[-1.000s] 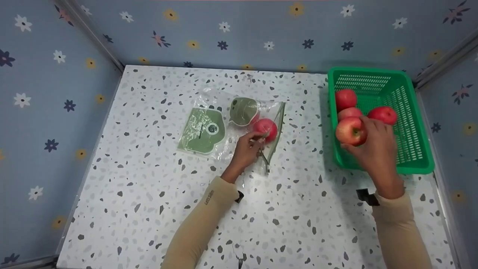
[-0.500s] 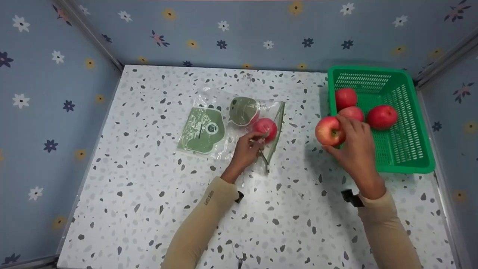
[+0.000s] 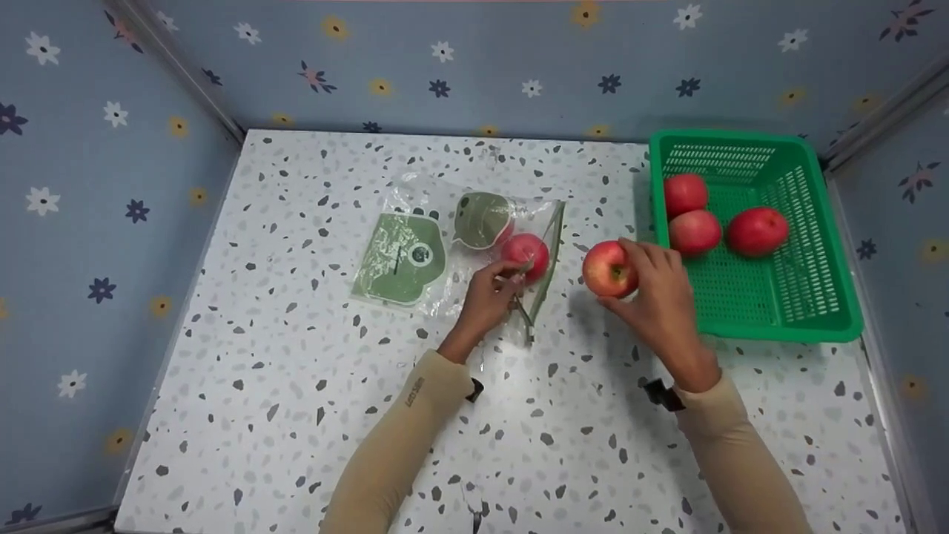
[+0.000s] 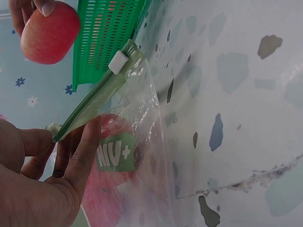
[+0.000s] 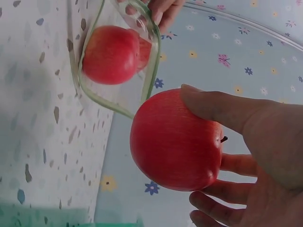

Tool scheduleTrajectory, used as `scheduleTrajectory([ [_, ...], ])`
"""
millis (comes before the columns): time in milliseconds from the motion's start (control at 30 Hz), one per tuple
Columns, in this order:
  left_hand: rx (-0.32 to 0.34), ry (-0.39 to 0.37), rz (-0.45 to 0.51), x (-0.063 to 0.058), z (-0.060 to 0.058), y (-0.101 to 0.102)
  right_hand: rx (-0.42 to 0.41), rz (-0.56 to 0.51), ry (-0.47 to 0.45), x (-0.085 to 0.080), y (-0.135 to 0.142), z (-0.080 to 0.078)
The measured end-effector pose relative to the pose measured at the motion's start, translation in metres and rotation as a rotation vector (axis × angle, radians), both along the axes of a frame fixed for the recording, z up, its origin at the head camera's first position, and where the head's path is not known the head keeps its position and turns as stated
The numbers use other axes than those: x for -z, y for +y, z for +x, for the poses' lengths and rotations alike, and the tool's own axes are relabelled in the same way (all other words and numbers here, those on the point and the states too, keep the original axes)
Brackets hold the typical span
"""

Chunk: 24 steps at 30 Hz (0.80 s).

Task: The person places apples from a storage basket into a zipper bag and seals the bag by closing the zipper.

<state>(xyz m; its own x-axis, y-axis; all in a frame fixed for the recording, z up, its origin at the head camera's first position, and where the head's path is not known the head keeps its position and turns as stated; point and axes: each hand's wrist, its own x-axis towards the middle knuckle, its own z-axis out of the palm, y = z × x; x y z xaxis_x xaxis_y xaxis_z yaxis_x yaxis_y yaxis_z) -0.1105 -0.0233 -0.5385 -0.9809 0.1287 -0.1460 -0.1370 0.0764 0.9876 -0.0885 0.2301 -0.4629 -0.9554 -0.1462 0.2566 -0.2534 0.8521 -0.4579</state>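
Observation:
My right hand grips a red apple between thumb and fingers, just right of the bag's mouth. In the right wrist view the held apple shows its stem toward the palm. My left hand pinches the upper green zip edge of a clear zip bag; a white slider sits near the far end of that edge. The bag lies on its side with its mouth spread apart toward the right. Inside it a red apple rests near the mouth, with another apple partly hidden behind it.
A green plastic basket stands at the right with apples in it. Green dinosaur prints mark the bag. Flowered panels wall in the speckled table at the back and both sides.
My right hand has carried the apple out from over the basket leftward to near the bag's mouth. The left hand has stayed in place on the bag's edge.

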Motion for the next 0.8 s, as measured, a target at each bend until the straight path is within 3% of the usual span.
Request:
scheduleTrajectory([
  [800, -0.004, 0.02, -0.039, 0.003, -0.002, 0.001, -0.039, 0.028, -0.112, 0.04, -0.033, -0.013],
])
